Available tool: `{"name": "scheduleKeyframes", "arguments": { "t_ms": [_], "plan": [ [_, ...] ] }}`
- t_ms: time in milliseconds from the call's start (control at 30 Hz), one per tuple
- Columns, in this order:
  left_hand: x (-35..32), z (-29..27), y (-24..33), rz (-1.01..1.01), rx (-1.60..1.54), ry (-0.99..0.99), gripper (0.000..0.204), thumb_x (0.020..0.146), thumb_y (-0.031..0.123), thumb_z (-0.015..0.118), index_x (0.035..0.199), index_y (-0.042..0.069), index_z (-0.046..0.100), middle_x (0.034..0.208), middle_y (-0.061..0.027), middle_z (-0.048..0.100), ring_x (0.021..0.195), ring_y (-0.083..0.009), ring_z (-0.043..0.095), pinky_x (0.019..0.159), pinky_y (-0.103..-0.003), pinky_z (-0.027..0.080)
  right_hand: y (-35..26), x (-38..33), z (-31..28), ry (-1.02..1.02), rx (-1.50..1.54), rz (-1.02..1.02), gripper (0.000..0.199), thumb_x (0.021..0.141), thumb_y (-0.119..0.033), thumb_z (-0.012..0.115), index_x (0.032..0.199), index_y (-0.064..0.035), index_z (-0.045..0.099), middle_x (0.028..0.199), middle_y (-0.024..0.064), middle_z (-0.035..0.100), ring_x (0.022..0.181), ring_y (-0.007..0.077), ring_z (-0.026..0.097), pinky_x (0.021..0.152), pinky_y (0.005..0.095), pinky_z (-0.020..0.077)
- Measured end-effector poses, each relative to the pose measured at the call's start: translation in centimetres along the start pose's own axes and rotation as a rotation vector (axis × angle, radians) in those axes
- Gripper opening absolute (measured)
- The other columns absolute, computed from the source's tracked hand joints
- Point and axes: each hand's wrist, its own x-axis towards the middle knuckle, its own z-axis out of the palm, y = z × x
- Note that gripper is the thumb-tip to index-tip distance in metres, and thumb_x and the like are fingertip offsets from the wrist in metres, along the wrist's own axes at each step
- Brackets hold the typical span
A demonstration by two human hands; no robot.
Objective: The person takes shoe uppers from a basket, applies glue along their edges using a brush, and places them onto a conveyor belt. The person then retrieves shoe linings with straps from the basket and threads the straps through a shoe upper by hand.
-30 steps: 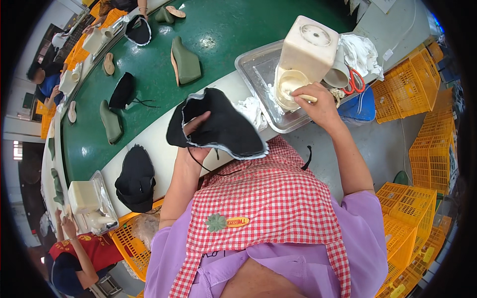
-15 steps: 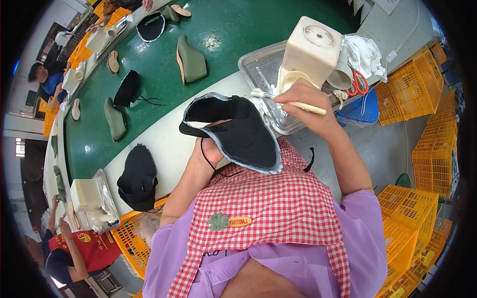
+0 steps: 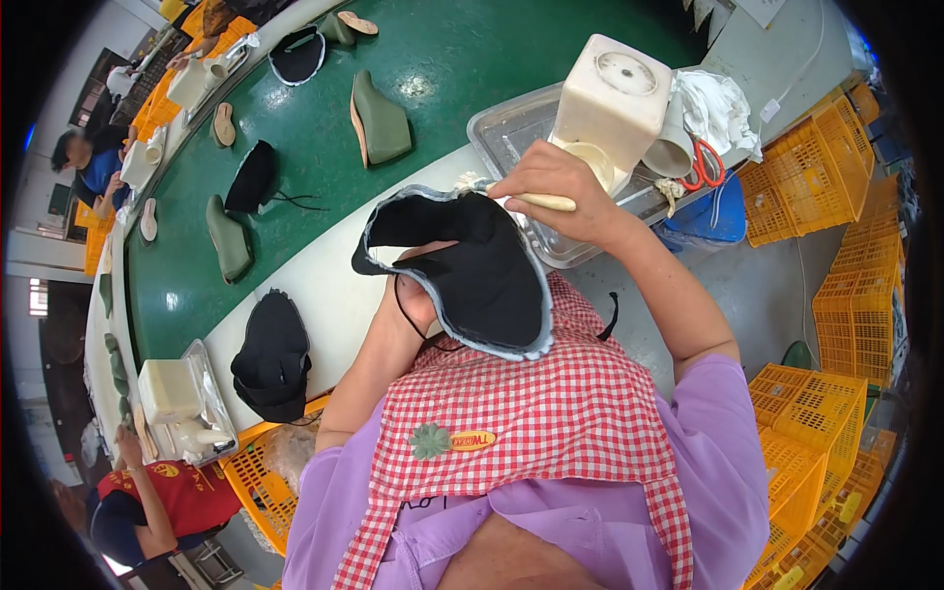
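Note:
A black fabric shoe upper (image 3: 497, 285) with a pale, frayed edge is held up in front of my apron. My left hand (image 3: 421, 295) grips it from beneath, partly hidden by the cloth, and a black cord hangs by the wrist. In my right hand (image 3: 559, 192) is a brush (image 3: 541, 201) with a cream handle, pinched between thumb and fingers. Its whitish bristles are at the far rim of the upper. Beyond that hand a cream square container (image 3: 615, 93) with a round opening stands in a metal tray (image 3: 501, 128).
Red-handled scissors (image 3: 704, 165) and white cloth (image 3: 713, 103) lie by the container. Green shoe lasts (image 3: 379, 118) and another black upper (image 3: 270, 354) rest on the worktable (image 3: 433, 49). Yellow crates (image 3: 801, 423) stack at right. Co-workers (image 3: 162, 501) sit along the left.
My right hand has moved the brush left, from beside the container to the upper's far edge. The upper has tilted slightly. A co-worker's arm at lower left has shifted.

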Motion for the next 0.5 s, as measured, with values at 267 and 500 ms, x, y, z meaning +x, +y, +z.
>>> {"name": "scheduleKeyframes", "arguments": {
  "t_ms": [267,500],
  "plan": [
    [1.4,-4.0,-0.2,-0.006,-0.096,-0.029,0.025,0.089,0.004,0.059,0.113,-0.002,0.062,0.11,-0.0177,0.067,0.1,-0.0297,0.066,0.094,-0.042,0.054,-0.7,-0.2,-1.7,0.049,-0.038,0.024,0.018,0.079,-0.012,0.075,0.096,-0.0119,0.074,0.082,0.0019,0.066,0.082,0.0212,0.057,0.072,0.0342,0.0483],
    [2.4,-4.2,-0.2,-0.022,-0.155,-0.055,0.025,0.087,0.001,0.06,0.112,-0.002,0.062,0.109,-0.0173,0.067,0.1,-0.0297,0.066,0.094,-0.042,0.054,-0.9,1.6,-1.0,-0.023,0.064,-0.019,0.021,0.079,-0.008,0.074,0.099,-0.0086,0.074,0.088,0.0014,0.067,0.087,0.0203,0.056,0.076,0.0326,0.0483]
  ]
}}
